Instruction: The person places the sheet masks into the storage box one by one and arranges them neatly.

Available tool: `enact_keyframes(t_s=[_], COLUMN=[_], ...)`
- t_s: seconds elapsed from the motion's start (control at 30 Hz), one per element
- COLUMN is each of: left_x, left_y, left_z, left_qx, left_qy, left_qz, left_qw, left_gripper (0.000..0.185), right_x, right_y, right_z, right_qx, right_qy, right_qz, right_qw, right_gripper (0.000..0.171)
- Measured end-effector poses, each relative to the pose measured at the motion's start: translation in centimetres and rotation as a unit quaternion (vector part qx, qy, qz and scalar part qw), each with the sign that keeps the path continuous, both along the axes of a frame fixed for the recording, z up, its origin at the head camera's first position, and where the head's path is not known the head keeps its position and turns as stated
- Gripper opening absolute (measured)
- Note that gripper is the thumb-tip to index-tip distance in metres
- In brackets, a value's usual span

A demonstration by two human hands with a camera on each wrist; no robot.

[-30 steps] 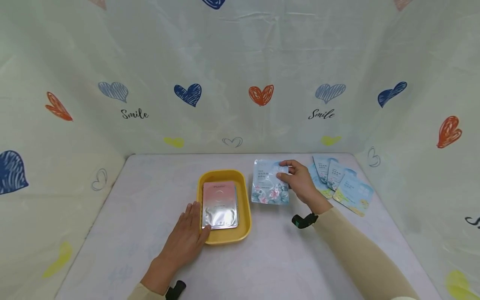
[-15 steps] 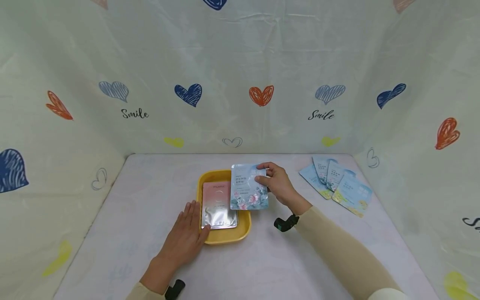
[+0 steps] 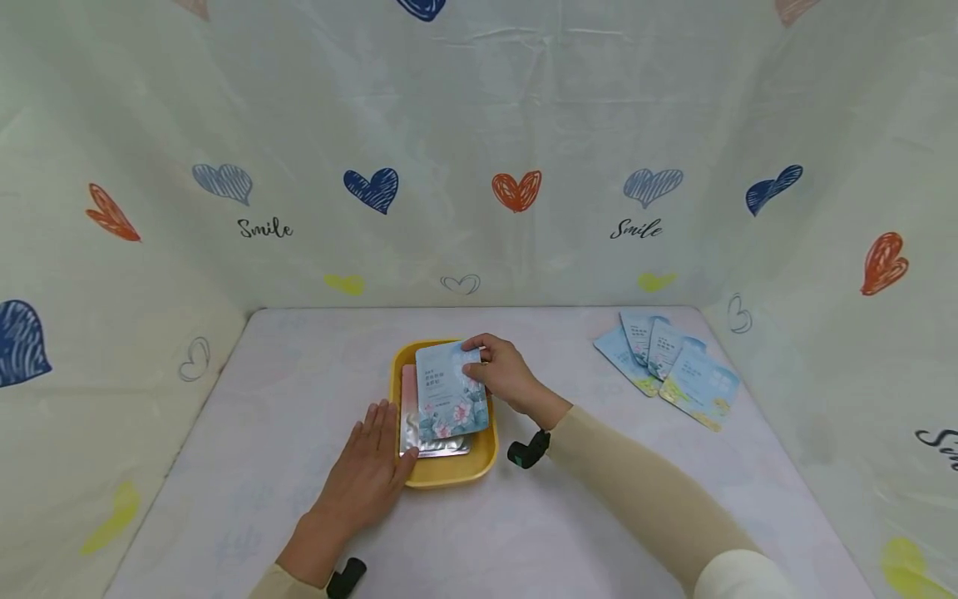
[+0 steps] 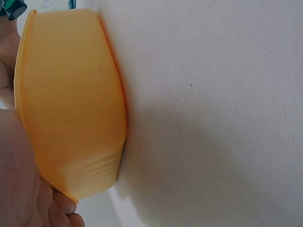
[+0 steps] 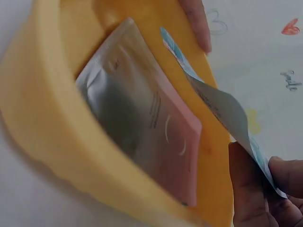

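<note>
My right hand (image 3: 512, 378) pinches a light-blue floral sachet (image 3: 449, 387) by its right edge, thumb on the front. In the right wrist view the sachet (image 5: 222, 111) is bent and held above a pink-and-silver sachet (image 5: 142, 109), apart from it. That pink-and-silver sachet lies in a yellow tray (image 3: 449, 476), and the blue one hides most of it in the head view. My left hand (image 3: 359, 466) rests against the tray's left side with straight fingers. The left wrist view shows the tray's outer wall (image 4: 73, 99) beside the left hand (image 4: 19, 175).
Several light-blue sachets (image 3: 699, 384) lie fanned out and overlapping at the back right of the white table (image 3: 584, 516). A pale curtain (image 3: 449, 100) printed with hearts stands behind and along both sides.
My right hand has carried the blue floral sachet leftward, from beside the tray to over it. The left hand has stayed at the tray's left side.
</note>
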State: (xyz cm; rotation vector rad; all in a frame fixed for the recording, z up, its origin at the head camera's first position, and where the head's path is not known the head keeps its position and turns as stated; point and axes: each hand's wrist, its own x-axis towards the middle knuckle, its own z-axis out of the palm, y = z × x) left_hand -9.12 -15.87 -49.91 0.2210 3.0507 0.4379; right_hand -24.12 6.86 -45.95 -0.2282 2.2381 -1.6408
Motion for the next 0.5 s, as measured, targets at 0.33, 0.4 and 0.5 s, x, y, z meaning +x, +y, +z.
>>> enact_keyframes(t_s=[0.33, 0.4, 0.5], left_x=[0.0, 0.0, 0.0], left_y=[-0.1, -0.2, -0.2], left_z=[-0.1, -0.1, -0.1], left_qx=[-0.006, -0.006, -0.004], left_qy=[0.007, 0.006, 0.003], left_qz=[-0.010, -0.010, -0.009], left_qw=[0.9999, 0.9999, 0.9999], left_gripper=[0.083, 0.083, 0.083], right_x=[0.5, 0.6, 0.7], right_y=[-2.6, -2.8, -3.0], right_z=[-1.0, -1.3, -1.4], right_qx=[0.037, 0.047, 0.061], right_qy=[-0.004, -0.001, 0.007], right_qz=[0.018, 0.020, 0.029], right_qw=[0.999, 0.999, 0.998], right_gripper=[0.028, 0.029, 0.031])
